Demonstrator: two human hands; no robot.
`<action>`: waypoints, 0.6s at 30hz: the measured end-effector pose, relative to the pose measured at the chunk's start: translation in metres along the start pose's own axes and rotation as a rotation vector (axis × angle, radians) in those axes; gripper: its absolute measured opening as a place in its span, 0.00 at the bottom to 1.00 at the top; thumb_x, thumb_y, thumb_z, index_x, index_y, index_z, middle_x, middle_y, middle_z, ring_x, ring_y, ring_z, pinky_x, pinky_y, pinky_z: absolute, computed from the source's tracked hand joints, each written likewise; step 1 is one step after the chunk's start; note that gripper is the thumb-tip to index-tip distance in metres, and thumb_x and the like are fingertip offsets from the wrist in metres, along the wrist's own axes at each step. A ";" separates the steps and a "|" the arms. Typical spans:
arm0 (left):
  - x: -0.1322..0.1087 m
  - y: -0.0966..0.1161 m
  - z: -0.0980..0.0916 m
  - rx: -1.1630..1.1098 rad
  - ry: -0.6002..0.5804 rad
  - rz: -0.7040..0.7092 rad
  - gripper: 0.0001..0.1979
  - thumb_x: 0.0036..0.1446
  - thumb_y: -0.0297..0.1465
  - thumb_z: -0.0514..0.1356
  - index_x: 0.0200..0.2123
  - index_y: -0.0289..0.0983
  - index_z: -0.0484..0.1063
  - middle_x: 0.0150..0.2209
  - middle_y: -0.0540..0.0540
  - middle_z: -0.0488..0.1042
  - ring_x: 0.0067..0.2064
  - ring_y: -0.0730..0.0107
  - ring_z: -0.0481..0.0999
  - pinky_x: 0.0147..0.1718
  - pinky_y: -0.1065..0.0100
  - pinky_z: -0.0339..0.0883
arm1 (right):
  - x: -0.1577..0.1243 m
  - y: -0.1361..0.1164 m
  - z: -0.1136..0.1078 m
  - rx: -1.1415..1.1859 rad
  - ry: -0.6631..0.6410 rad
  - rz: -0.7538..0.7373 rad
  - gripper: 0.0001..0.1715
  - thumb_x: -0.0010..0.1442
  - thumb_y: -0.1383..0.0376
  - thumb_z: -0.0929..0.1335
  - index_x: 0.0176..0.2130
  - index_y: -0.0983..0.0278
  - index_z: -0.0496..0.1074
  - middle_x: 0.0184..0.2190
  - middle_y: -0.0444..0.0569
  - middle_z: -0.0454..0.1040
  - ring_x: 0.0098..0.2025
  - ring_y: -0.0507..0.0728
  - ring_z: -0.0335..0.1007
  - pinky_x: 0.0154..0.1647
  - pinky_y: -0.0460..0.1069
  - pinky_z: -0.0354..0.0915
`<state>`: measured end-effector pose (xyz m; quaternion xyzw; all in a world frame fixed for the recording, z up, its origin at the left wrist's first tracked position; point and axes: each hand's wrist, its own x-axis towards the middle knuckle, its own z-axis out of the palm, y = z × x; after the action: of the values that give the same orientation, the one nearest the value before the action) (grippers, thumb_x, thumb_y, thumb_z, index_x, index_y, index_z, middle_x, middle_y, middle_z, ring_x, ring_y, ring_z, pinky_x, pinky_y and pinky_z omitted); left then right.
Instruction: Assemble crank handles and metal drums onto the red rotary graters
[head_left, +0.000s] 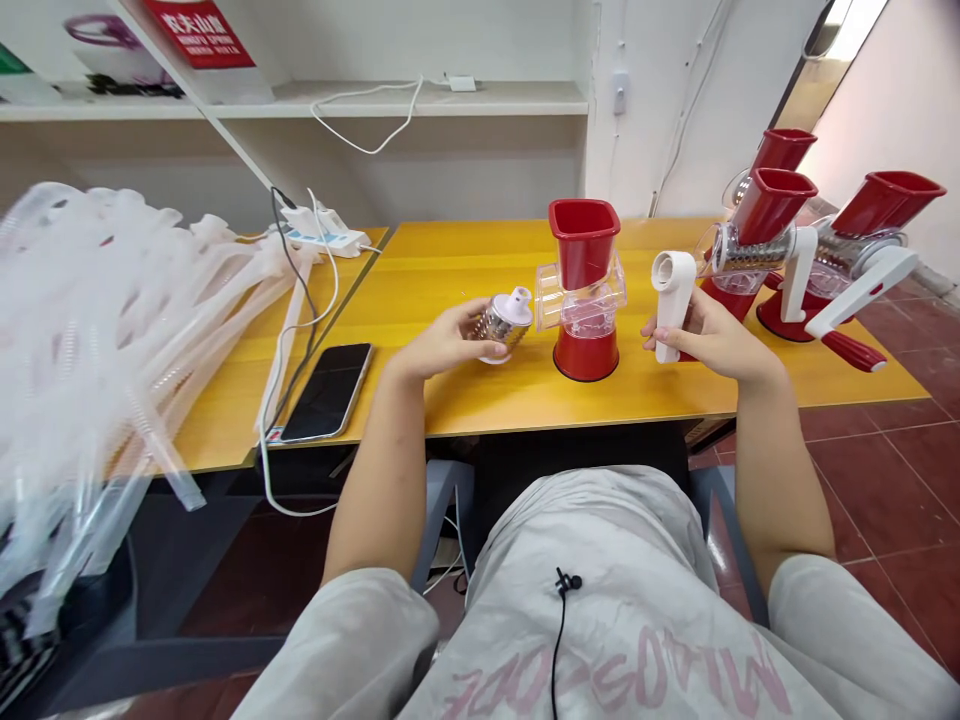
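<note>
My left hand (448, 340) is wrapped round a metal grater drum (504, 322) with a white hub, which it holds tilted just above the table. In my right hand (709, 328) is a white crank handle (673, 295), its round socket end up; the handle's grip is mostly hidden by the fingers. Between the two hands a rotary grater body (586, 285) stands upright, with a red hopper on top, a clear housing in the middle and a red base. Neither hand touches it.
Several assembled rotary graters (772, 215) with cranks stand at the right. A smartphone (328, 392) lies at the left front edge, beside cables and a power strip (326, 232). Clear plastic packaging (112, 340) is piled at far left. A white shelf (450, 98) runs behind the table.
</note>
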<state>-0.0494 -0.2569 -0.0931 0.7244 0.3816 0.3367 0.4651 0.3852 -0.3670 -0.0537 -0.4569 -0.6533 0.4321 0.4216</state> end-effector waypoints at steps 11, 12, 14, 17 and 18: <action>-0.007 0.028 0.007 -0.007 0.171 0.272 0.40 0.50 0.52 0.84 0.62 0.44 0.79 0.59 0.39 0.79 0.51 0.57 0.82 0.48 0.62 0.81 | 0.016 0.025 0.005 -0.095 0.037 -0.012 0.37 0.64 0.42 0.81 0.61 0.54 0.72 0.48 0.50 0.82 0.46 0.66 0.84 0.50 0.67 0.86; -0.007 0.030 0.011 -0.030 0.158 0.280 0.40 0.52 0.53 0.83 0.62 0.46 0.77 0.58 0.40 0.77 0.48 0.59 0.81 0.44 0.63 0.80 | 0.017 0.027 0.007 -0.111 0.043 -0.024 0.36 0.66 0.43 0.81 0.62 0.54 0.72 0.47 0.50 0.82 0.45 0.65 0.84 0.50 0.67 0.86; -0.006 0.032 0.017 -0.079 0.153 0.294 0.41 0.50 0.53 0.84 0.62 0.48 0.75 0.57 0.42 0.74 0.43 0.63 0.78 0.38 0.65 0.78 | 0.019 0.029 0.010 -0.146 0.050 -0.040 0.33 0.68 0.44 0.79 0.63 0.54 0.72 0.47 0.50 0.81 0.46 0.66 0.84 0.52 0.68 0.86; -0.002 0.033 0.027 -0.114 0.190 0.328 0.45 0.44 0.50 0.88 0.59 0.49 0.72 0.57 0.43 0.72 0.45 0.62 0.78 0.42 0.63 0.79 | 0.023 0.032 0.017 -0.172 0.091 -0.067 0.35 0.70 0.47 0.77 0.68 0.54 0.70 0.51 0.52 0.81 0.52 0.68 0.85 0.53 0.68 0.87; 0.000 0.034 0.032 -0.122 0.207 0.345 0.45 0.43 0.51 0.89 0.58 0.48 0.72 0.57 0.43 0.73 0.48 0.61 0.79 0.45 0.62 0.80 | 0.024 0.033 0.020 -0.172 0.117 -0.078 0.39 0.71 0.48 0.77 0.73 0.53 0.67 0.53 0.53 0.81 0.53 0.68 0.85 0.52 0.68 0.88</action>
<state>-0.0145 -0.2793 -0.0724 0.7110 0.2765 0.5066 0.4017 0.3687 -0.3405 -0.0868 -0.4899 -0.6796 0.3302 0.4349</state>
